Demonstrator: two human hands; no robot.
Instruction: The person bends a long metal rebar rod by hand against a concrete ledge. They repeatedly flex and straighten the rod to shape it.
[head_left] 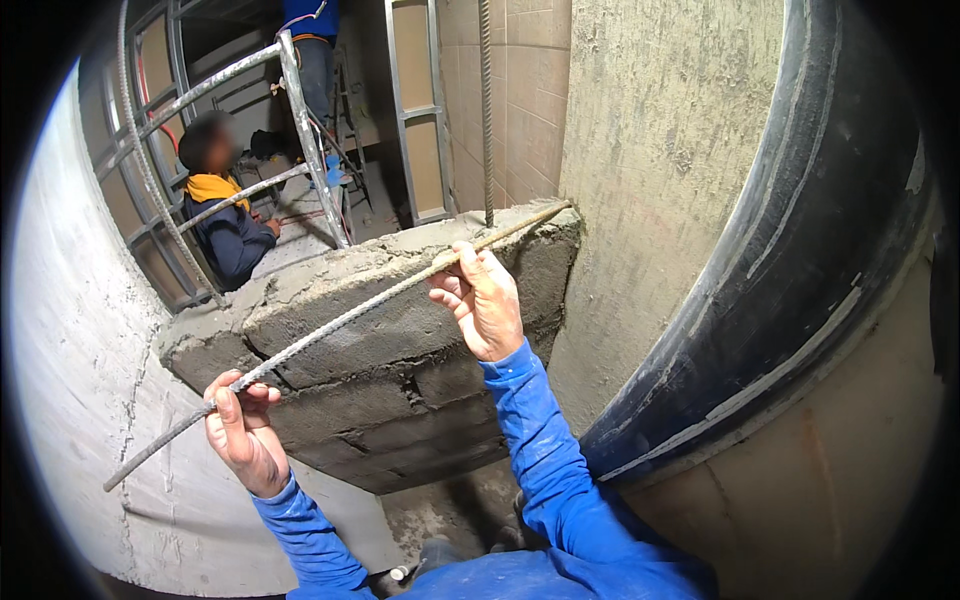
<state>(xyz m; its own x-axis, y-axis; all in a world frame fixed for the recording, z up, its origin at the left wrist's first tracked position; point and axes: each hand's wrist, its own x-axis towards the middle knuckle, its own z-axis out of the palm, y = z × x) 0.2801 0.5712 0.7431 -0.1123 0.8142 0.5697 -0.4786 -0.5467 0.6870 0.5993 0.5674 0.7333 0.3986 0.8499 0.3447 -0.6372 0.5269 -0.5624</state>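
A length of ribbed steel rebar (345, 319) slants across the front of a low concrete block wall (350, 360). Its lower end sticks out past my left hand (245, 432), whose thumb and fingers pinch the bar. Higher up, my right hand (482, 303) grips the same bar between thumb and fingertips, close to the wall's mortar-covered top. The bar's far end reaches the right corner, by the rough plastered column (660, 180); whether it touches there I cannot tell. Blue sleeves cover both my forearms.
An upright rebar (488, 120) rises from the wall top; another stands at the left (140, 150). Beyond the wall are a paint-spattered metal frame (300, 120), a seated person (215, 200) and another in blue (315, 50). A large black curved surface (800, 250) is at right.
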